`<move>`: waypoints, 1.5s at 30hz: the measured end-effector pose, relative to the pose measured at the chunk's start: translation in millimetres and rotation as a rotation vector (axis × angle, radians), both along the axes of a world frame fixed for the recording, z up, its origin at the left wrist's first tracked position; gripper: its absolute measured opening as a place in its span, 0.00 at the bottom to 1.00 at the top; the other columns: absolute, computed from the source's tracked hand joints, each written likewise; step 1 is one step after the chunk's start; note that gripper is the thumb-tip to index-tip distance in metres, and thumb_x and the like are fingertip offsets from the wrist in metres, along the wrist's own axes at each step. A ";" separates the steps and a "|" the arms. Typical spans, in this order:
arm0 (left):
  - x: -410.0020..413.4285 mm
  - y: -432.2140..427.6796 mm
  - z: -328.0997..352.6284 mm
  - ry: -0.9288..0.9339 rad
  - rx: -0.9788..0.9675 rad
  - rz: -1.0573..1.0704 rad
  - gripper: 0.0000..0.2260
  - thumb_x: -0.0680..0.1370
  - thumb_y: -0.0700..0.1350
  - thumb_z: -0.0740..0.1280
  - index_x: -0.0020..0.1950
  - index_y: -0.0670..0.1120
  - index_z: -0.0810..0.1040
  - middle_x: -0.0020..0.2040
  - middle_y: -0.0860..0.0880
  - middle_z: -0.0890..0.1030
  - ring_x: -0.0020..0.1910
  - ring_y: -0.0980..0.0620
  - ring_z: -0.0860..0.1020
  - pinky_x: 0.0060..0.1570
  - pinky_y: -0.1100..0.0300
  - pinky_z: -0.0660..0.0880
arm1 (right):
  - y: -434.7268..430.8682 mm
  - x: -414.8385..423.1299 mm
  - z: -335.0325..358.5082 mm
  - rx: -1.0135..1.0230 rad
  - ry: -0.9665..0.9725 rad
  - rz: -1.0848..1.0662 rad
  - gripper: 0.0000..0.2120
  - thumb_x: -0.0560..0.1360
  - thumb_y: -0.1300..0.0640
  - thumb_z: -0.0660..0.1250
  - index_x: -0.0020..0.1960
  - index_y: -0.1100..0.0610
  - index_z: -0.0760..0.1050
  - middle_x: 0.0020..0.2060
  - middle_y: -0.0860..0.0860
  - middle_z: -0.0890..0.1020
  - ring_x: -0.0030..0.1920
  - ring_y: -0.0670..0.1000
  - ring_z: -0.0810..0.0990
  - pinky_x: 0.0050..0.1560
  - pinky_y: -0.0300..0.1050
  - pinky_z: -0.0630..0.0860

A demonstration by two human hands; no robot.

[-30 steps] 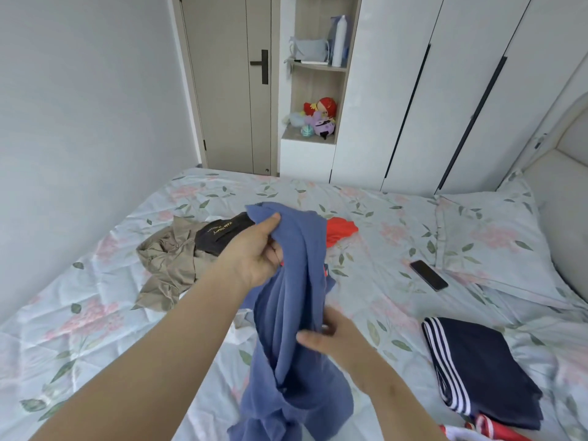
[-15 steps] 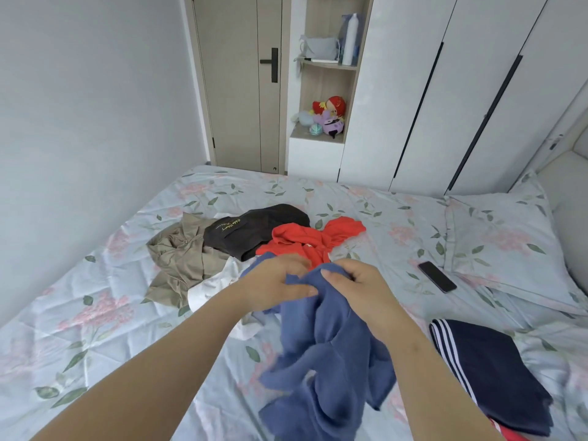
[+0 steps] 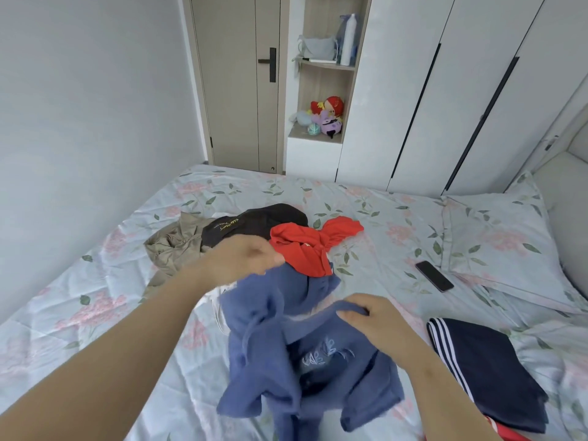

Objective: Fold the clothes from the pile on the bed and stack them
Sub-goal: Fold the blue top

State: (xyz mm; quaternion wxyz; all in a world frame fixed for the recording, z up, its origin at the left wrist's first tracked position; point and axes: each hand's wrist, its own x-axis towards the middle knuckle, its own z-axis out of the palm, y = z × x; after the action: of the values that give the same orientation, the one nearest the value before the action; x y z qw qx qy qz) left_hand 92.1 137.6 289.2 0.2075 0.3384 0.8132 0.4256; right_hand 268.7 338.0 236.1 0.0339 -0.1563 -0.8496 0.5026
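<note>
1. Blue cloth fills the middle of the view: the blue garment (image 3: 273, 342) is held up over the bed (image 3: 95, 313), bunched and twisted, with its lower folds hanging towards the sheet. A pale embroidered motif shows on its front.
2. The left hand (image 3: 245, 259) is at the garment's upper edge with its fingers curled round the cloth. It is blurred, so the exact grip is hard to read.
3. The right hand (image 3: 372, 316) is lower and nearer, pinching a fold of the same garment between thumb and fingers.
4. Behind the hands lies the unfolded pile. It has a beige garment (image 3: 171, 246) on the left, a black garment (image 3: 254, 222) with small yellow lettering in the middle, and a red garment (image 3: 311, 249) on the right, which touches the blue cloth.
5. A folded navy garment (image 3: 486, 370) with white stripes lies flat on the bed to the right, with a red item (image 3: 506, 434) poking out beneath it.
6. A phone (image 3: 434, 275) lies face up just beside the floral pillow (image 3: 496, 243).
</note>
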 end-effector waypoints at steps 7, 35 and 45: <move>25.8 27.0 -22.8 0.058 -0.134 -0.377 0.10 0.75 0.41 0.70 0.40 0.35 0.76 0.33 0.48 0.72 0.34 0.55 0.69 0.38 0.63 0.66 | -11.7 -23.7 36.7 0.027 0.127 0.106 0.06 0.71 0.61 0.72 0.38 0.53 0.79 0.28 0.41 0.76 0.32 0.39 0.71 0.36 0.34 0.68; 5.8 15.6 -17.3 -0.646 0.615 0.300 0.10 0.80 0.42 0.61 0.41 0.42 0.75 0.37 0.46 0.77 0.36 0.53 0.74 0.37 0.61 0.74 | 4.2 -7.6 12.0 0.001 -0.119 -0.072 0.07 0.70 0.60 0.73 0.39 0.62 0.76 0.36 0.54 0.78 0.37 0.48 0.75 0.38 0.41 0.69; 21.5 24.2 -30.8 0.264 0.148 -0.152 0.37 0.65 0.52 0.76 0.70 0.43 0.66 0.63 0.56 0.68 0.62 0.64 0.66 0.63 0.71 0.61 | -10.0 -29.6 28.6 -0.249 0.183 -0.078 0.04 0.74 0.61 0.69 0.42 0.60 0.76 0.37 0.52 0.78 0.39 0.47 0.75 0.42 0.42 0.72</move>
State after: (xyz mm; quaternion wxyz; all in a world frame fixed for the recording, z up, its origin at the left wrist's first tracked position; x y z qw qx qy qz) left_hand 113.6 161.8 258.4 0.1050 0.4663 0.7719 0.4193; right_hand 239.1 328.0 264.7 0.1110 -0.1460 -0.7674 0.6144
